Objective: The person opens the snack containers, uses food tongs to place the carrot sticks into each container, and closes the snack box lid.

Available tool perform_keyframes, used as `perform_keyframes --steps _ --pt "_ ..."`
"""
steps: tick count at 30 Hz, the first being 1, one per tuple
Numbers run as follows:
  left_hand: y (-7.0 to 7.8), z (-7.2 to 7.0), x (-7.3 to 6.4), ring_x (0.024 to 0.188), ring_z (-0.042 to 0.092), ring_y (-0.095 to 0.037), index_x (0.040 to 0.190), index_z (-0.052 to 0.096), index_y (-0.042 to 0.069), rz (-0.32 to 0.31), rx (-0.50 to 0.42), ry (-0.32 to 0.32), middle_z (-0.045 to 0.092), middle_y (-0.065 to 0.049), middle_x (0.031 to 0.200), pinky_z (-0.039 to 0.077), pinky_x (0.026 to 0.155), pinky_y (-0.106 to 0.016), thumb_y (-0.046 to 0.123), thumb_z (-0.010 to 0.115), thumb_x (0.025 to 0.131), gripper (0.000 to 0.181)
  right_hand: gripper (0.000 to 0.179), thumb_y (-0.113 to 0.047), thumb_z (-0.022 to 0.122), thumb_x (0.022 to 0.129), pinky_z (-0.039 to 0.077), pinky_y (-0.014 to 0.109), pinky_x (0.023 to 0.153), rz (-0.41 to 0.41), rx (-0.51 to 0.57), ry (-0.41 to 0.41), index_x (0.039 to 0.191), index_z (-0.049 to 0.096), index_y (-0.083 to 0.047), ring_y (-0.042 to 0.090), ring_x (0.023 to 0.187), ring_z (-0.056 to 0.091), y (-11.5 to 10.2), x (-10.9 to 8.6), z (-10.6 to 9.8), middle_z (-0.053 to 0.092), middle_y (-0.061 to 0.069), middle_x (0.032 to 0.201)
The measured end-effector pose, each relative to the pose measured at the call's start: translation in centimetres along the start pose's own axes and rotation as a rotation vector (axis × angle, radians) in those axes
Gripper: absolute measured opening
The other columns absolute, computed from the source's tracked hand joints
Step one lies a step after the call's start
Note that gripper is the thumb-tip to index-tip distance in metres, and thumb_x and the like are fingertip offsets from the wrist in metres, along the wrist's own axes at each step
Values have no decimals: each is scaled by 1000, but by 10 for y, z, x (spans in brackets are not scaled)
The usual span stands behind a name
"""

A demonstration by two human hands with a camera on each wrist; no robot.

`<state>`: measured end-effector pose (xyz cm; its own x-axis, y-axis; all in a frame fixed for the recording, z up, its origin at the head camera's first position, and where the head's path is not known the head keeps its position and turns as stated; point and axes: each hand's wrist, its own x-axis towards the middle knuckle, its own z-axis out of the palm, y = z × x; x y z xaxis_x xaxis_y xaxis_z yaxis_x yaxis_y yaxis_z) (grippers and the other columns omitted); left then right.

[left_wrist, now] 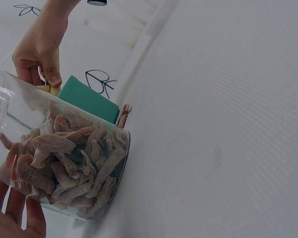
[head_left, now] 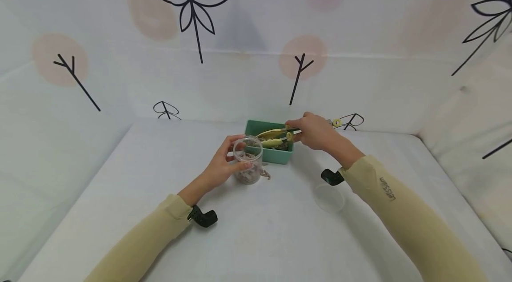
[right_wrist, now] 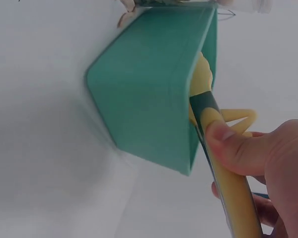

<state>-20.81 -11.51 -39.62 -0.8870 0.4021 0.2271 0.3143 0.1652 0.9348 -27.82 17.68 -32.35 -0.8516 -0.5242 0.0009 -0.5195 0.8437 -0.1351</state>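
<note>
My left hand (head_left: 216, 168) holds a clear plastic jar (head_left: 249, 173) by its sides, and the jar stands upright with no lid on. Brownish dried pieces (left_wrist: 84, 163), powdery and finger-shaped, fill much of it in the left wrist view. My right hand (head_left: 318, 133) grips a pair of yellow-and-dark tongs (right_wrist: 233, 193), thumb pressed on one arm. The yellow tips (head_left: 272, 143) of the tongs reach into a green rectangular box (head_left: 276, 157) just behind the jar. Some contents show inside the box, but whether the tips pinch anything I cannot tell.
A few loose dried pieces (head_left: 265, 174) lie on the white table (head_left: 256, 237) beside the jar and box. A transparent round lid (head_left: 330, 198) lies flat below the right wrist. A white patterned cloth wall (head_left: 248, 86) rises close behind the box.
</note>
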Motion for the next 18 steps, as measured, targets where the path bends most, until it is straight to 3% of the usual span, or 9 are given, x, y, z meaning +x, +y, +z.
perform_keyframes --steps 4,10,13,18 --pt "16 1 -5 129 40 -45 148 35 1 14 -7 -4 45 -29 138 37 103 -57 1 71 91 68 48 -17 75 90 48 38 65 3 -4 15 136 62 -11 30 94 56 1 -5 -7 68 13 109" --pt "16 2 -5 128 41 -44 147 35 1 31 -9 -2 45 -30 137 38 102 -57 1 72 90 67 48 -17 74 91 48 40 67 25 2 43 137 61 -10 31 98 56 5 -11 -17 68 12 109" --pt "11 1 -3 128 41 -44 147 35 1 29 -6 -4 45 -31 137 38 102 -57 1 71 90 67 50 -18 75 91 49 40 69 43 9 58 138 60 -11 30 98 56 9 -12 -21 68 11 110" --pt "-10 -1 3 129 40 -44 149 33 3 15 1 -3 44 -30 139 37 103 -57 -1 72 90 71 52 -17 76 90 48 42 71 57 21 84 138 60 -10 30 97 55 12 -14 -26 69 9 110"
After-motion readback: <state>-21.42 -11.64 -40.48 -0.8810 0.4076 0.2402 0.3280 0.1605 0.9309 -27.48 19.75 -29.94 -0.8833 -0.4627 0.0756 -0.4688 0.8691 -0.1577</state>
